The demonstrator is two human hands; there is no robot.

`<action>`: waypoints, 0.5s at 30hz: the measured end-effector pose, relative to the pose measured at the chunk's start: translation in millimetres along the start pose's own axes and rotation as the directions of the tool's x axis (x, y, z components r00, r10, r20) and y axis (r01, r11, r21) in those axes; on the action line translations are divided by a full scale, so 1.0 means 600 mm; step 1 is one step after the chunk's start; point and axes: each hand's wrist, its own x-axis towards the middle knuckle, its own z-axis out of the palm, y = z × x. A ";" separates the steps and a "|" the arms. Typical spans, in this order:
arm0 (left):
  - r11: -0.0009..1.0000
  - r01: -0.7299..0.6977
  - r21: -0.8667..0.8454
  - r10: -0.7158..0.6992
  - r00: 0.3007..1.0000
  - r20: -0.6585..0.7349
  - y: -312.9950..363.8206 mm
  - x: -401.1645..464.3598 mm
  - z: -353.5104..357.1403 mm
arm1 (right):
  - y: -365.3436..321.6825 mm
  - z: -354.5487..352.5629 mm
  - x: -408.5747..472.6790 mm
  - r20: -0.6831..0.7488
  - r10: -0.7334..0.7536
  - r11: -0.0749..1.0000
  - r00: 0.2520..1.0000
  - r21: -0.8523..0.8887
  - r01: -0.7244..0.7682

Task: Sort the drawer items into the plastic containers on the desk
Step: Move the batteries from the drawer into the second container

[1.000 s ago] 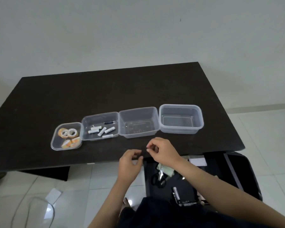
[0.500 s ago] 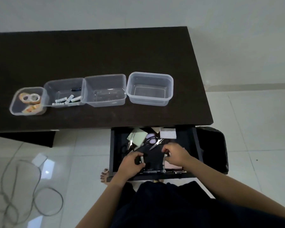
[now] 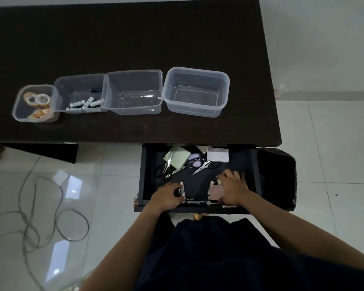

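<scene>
A: Fingers of the left hand point(image 3: 168, 197) pinch a battery point(image 3: 182, 189) inside the open drawer point(image 3: 147, 164); right hand point(image 3: 232, 189) rests curled on pink paper point(image 3: 215, 191), grip unclear

B: Gathering step, then; next it likely lifts to the battery container point(image 3: 80, 94)

Illumination: dim, cool, diffuse; overall underexposed. Source: not in frame; pale window-like reflections glare on the glossy white floor tiles point(image 3: 67, 185) at lower left. Dark brown rectangular worktop point(image 3: 135, 38): near-black, surface grain lost. Four clear plastic containers point(image 3: 195, 91): faint highlights along rims and bases, soft shadows beneath. Open black drawer point(image 3: 198, 179): interior murky; pale paper pads and metal scissor blades catch the light, smaller contents hard to read. Right hand point(image 3: 233, 190): fingers point(image 3: 225, 175) smeared by motion blur. Dark clothing in foreground: featureless. Optics: wide-angle bowing of worktop edges and tile lines; softness toward the corners.
</scene>
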 end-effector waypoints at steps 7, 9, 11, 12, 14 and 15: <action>0.999 0.034 0.027 -0.034 0.999 0.001 0.002 -0.004 0.000 | 0.010 -0.033 0.015 0.068 -0.017 0.995 0.998 -0.098 0.024; 0.999 0.040 0.030 -0.040 0.999 0.005 0.003 -0.004 -0.001 | 0.013 -0.039 0.016 0.111 -0.034 0.992 0.993 -0.119 0.047; 0.999 0.044 0.032 -0.044 0.999 0.004 0.004 -0.004 -0.001 | 0.015 -0.038 0.014 0.123 -0.061 0.993 0.990 -0.092 0.072; 0.998 0.046 0.031 -0.046 0.999 0.004 0.004 -0.004 -0.001 | 0.017 -0.037 0.011 0.128 -0.070 0.996 0.989 -0.046 0.076; 0.998 0.052 0.029 -0.052 0.999 0.008 0.003 -0.003 0.000 | 0.023 -0.036 0.007 0.138 -0.088 0.995 0.987 0.054 0.081; 0.998 0.057 0.028 -0.057 0.998 0.014 0.003 -0.003 -0.001 | 0.026 -0.037 0.004 0.129 -0.095 0.992 0.987 0.101 0.082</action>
